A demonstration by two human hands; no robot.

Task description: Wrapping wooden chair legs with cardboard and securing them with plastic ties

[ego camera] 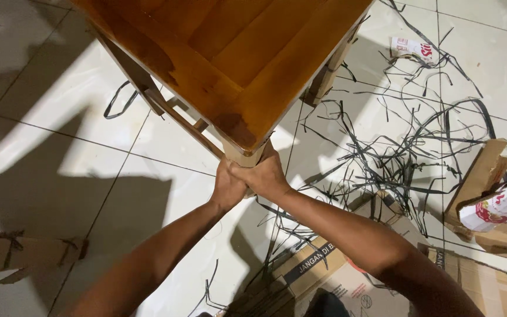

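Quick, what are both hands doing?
Left hand: closed around the wooden table leg.
Right hand: closed around the same leg.

Wooden table (230,47): honey-brown varnished top of joined boards with a framing border, darker worn patch at the near corner; paler unvarnished legs and lower rails visible beneath; standing on white floor tiles, seen from above, near corner pointing toward the viewer; near corner leg (243,156) gripped just under the top by left hand (227,186) and right hand (267,176), pressed together
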